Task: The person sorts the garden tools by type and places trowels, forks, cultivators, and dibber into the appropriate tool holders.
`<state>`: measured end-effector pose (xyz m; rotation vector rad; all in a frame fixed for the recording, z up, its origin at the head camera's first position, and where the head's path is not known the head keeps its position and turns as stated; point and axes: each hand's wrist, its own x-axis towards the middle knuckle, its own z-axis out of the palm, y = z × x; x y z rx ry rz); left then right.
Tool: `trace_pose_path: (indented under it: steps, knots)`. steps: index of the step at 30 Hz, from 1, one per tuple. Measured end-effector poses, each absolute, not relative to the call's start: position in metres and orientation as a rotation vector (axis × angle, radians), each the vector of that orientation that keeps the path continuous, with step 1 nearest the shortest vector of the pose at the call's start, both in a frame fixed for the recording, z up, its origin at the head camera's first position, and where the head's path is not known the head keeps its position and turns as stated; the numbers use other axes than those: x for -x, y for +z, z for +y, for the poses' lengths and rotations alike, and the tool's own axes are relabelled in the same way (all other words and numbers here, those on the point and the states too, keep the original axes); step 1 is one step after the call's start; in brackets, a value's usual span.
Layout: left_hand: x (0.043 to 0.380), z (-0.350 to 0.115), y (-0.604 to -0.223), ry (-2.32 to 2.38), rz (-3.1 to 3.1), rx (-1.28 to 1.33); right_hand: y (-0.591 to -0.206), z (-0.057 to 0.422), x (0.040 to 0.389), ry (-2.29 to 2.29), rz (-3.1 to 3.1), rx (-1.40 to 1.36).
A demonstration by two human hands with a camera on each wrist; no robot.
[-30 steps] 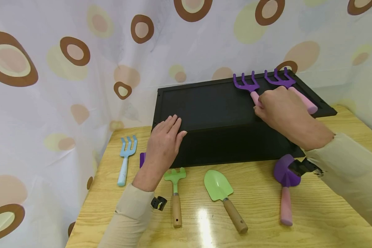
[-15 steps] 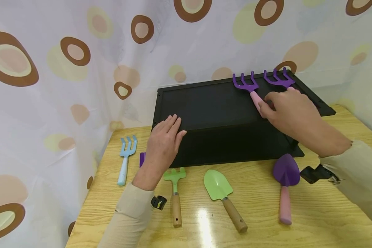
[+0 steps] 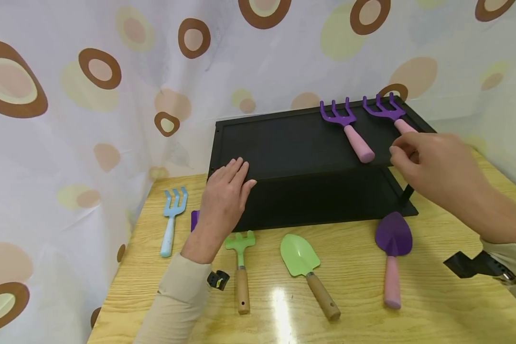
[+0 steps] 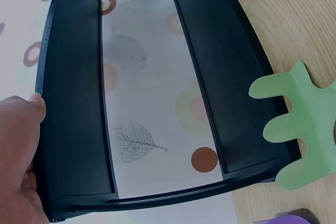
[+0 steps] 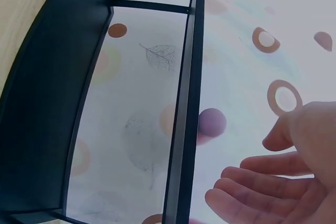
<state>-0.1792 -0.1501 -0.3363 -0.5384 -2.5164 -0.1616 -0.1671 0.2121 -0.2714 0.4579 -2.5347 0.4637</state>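
A black two-tier rack (image 3: 279,148) stands on the table against the curtain. My left hand (image 3: 223,200) rests with straight fingers on the front left corner of its top tier; the left wrist view shows the thumb at that edge. On the right part of the top tier lie two purple hand forks with pink handles, the nearer-left fork (image 3: 359,143) and the right fork (image 3: 384,113). My right hand (image 3: 440,167) holds nothing, its fingers loosely bent at the front right edge, covering the lower handle of the right fork. A rounded handle end (image 5: 211,123) juts past the rack edge.
In front of the rack lie a green hand fork (image 3: 242,272), a green trowel (image 3: 301,255) and a purple trowel (image 3: 393,234). A light blue hand fork (image 3: 172,222) lies at the left. Partly hidden behind my left wrist is something purple (image 3: 195,220). A patterned curtain (image 3: 262,57) hangs behind.
My right hand has let go of the left purple fork and moved right and toward me, uncovering that fork's pink handle. My left hand has stayed on the rack.
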Motion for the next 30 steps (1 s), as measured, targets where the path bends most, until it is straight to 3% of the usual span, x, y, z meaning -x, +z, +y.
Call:
trace_pose_path:
  steps: [17, 30]
  knots:
    - [0.177, -0.148, -0.336, -0.168, -2.513, 0.550, -0.323, 0.244, 0.134, 0.534, -2.695, -0.356]
    - [0.178, -0.149, -0.336, -0.160, -2.484, 0.560, -0.380, 0.237, 0.120, 0.682, -3.082, -0.381]
